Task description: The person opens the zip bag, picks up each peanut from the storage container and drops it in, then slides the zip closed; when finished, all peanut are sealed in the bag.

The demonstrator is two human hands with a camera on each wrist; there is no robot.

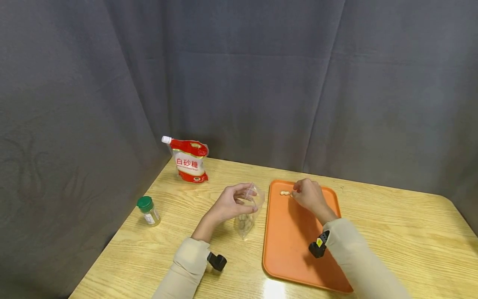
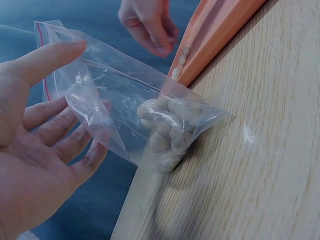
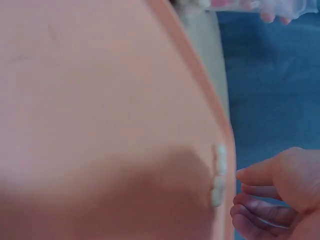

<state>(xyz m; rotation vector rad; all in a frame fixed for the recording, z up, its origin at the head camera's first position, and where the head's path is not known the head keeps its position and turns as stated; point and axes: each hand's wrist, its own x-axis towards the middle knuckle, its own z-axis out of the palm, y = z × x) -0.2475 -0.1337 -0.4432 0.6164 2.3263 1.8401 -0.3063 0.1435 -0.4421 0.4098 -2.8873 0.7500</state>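
Observation:
My left hand (image 1: 231,204) holds a clear zip bag (image 2: 117,85) by its upper part, thumb on one side and fingers on the other. Unshelled peanuts (image 2: 167,122) fill the bag's lower end, near the tabletop. My right hand (image 1: 309,195) hovers over the far end of an orange tray (image 1: 285,241), beside peanuts (image 1: 285,193) lying there. In the right wrist view, two peanuts (image 3: 219,175) lie end to end along the tray's edge. The thumb and fingers of the right hand (image 3: 280,192) are loosely bent next to them, with nothing visible between.
A red and white sugar pouch (image 1: 189,162) with a white cap stands at the table's back left. Nearer the left edge is a small green-lidded jar (image 1: 150,211). Grey curtains (image 1: 239,91) hang behind and left of the wooden table (image 1: 403,232).

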